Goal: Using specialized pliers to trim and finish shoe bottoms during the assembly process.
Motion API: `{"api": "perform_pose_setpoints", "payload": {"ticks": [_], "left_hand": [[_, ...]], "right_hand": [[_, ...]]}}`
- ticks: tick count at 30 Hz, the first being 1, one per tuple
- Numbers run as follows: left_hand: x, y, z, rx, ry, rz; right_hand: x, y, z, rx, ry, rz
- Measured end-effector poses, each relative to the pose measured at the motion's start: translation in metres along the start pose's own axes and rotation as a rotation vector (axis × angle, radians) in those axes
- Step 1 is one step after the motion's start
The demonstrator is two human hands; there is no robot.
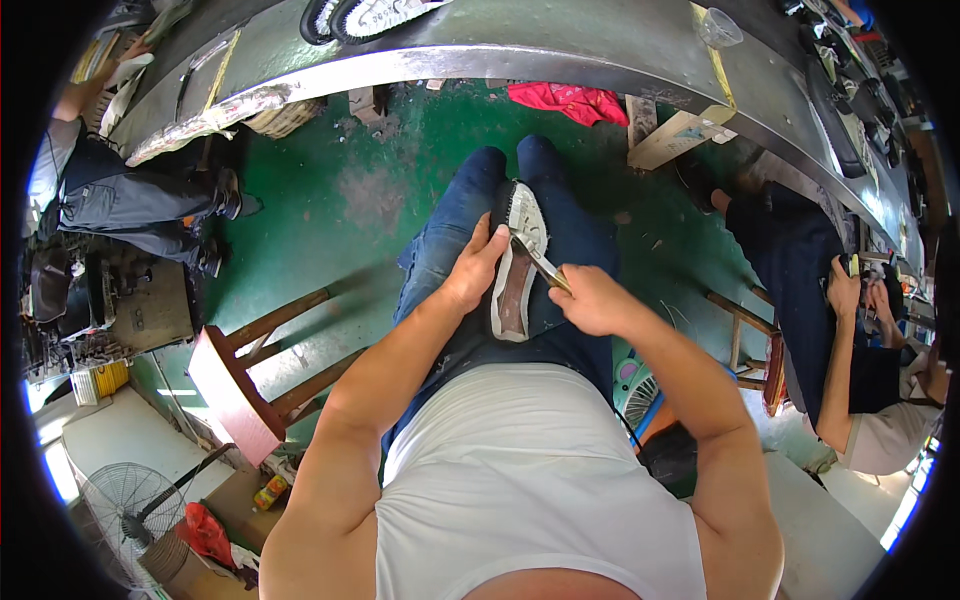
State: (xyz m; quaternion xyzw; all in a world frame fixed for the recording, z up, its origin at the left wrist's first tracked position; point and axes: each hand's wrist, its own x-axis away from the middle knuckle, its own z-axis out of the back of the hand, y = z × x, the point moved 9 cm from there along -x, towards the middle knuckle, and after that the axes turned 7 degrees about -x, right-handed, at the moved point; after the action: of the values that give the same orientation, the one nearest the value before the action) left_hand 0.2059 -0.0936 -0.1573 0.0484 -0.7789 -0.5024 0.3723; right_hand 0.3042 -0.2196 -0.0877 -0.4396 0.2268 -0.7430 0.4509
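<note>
A dark shoe (512,290) lies sole side up along my thighs. Its forefoot has a rough white underside, and a brown strip bordered in white runs back to the heel. My left hand (478,264) is closed round the shoe's left edge near its middle, the thumb pressing on the underside. In my right hand (592,300) I grip metal pliers (538,262) by the handles. Their head touches the shoe's underside close to my left thumb, where the fine contact is too small to make out.
A metal-edged workbench (450,68) curves across the far side, bearing a pair of shoes (375,18) and a clear plastic cup (718,28). A wooden stool (240,390) stands left, with a fan (130,500) behind it. Co-workers sit at the left and right; red cloth (570,102) lies under the bench.
</note>
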Motion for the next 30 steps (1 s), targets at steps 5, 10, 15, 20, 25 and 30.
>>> {"api": "perform_pose_setpoints", "payload": {"ticks": [5,10,15,20,25,30], "left_hand": [[-0.004,0.012,-0.009,0.088,-0.104,0.015],[-0.012,0.012,-0.018,0.004,-0.068,0.119],[-0.015,0.014,-0.022,-0.059,-0.026,0.162],[-0.011,0.018,-0.02,-0.088,0.06,0.194],[-0.009,0.028,-0.021,-0.288,0.12,0.199],[-0.015,0.015,-0.015,-0.351,0.101,0.169]], "right_hand": [[0.012,0.015,-0.056,-0.822,0.061,-0.335],[0.025,0.041,-0.053,-1.444,-0.384,-0.333],[0.028,0.038,0.007,-0.984,-0.488,-0.364],[0.017,0.03,0.058,-0.534,-0.463,-0.326],[-0.026,-0.016,0.067,-0.182,0.022,0.107],[-0.031,-0.003,0.068,-0.134,0.052,0.073]]}}
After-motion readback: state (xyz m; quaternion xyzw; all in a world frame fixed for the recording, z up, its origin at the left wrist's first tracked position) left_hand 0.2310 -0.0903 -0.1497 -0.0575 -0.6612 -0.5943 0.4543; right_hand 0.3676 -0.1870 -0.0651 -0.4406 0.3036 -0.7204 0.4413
